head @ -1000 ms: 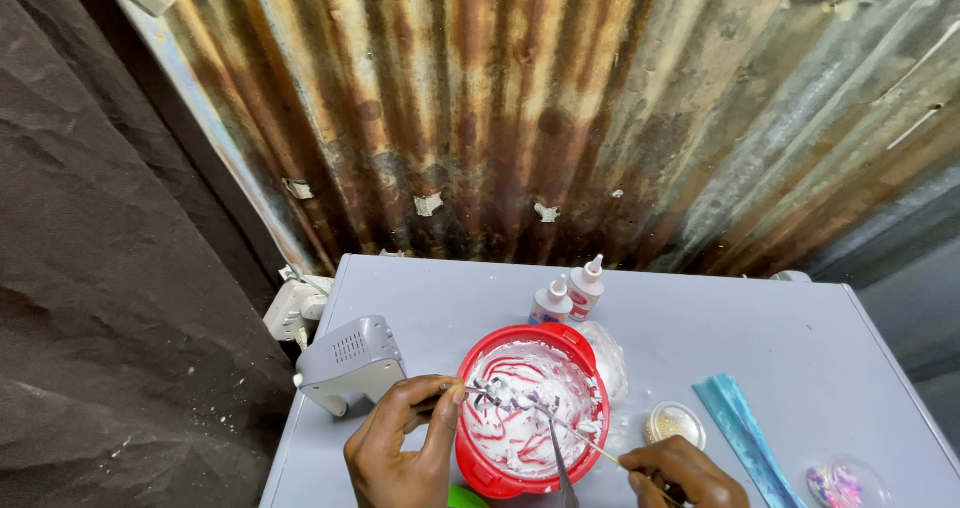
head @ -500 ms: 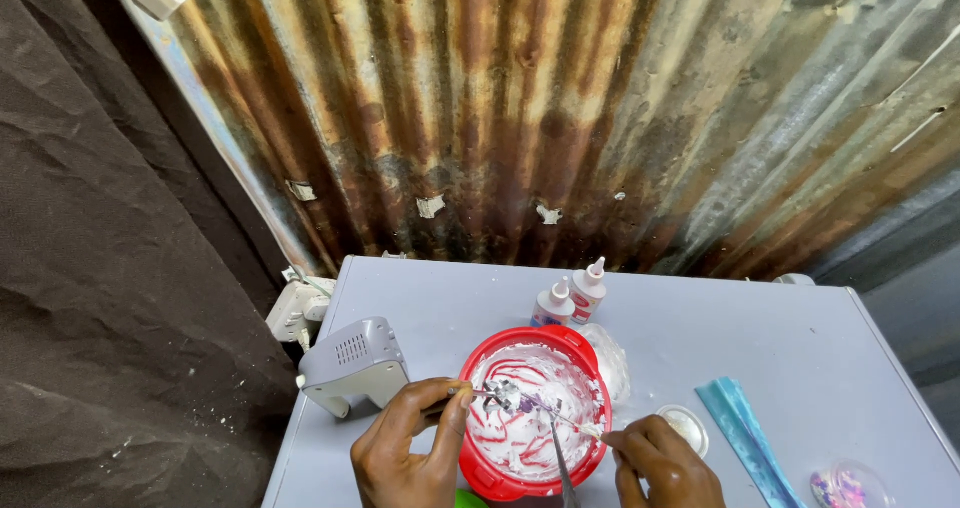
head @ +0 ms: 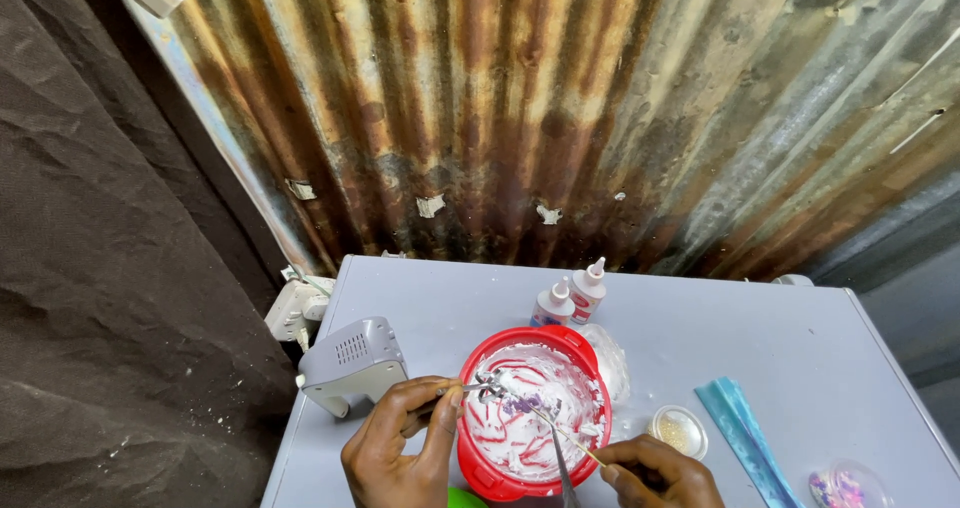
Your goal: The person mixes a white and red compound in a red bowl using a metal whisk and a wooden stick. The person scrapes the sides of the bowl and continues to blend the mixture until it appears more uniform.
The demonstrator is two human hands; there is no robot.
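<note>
A red bowl (head: 590, 368) smeared inside with white foamy mix stands at the near middle of the grey table (head: 720, 328). My left hand (head: 395, 453) grips a metal beater (head: 490, 386) by its shaft, holding its whisk end over the bowl's left side. My right hand (head: 655, 473) holds a thin stick (head: 565, 433) that reaches from the lower right into the beater's wires. A metal utensil handle (head: 563, 473) leans out over the bowl's near rim.
A grey hand mixer body (head: 350, 363) lies left of the bowl. Two small white squeeze bottles (head: 572, 298) stand behind it. A small round pot of glitter (head: 677, 430), a blue strip (head: 745, 438) and a clear container of coloured bits (head: 840, 488) lie to the right. A corrugated rusty wall stands behind.
My right hand has shifted left toward the bowl, bringing the stick up into the beater. My left hand keeps the beater over the bowl, nearly still.
</note>
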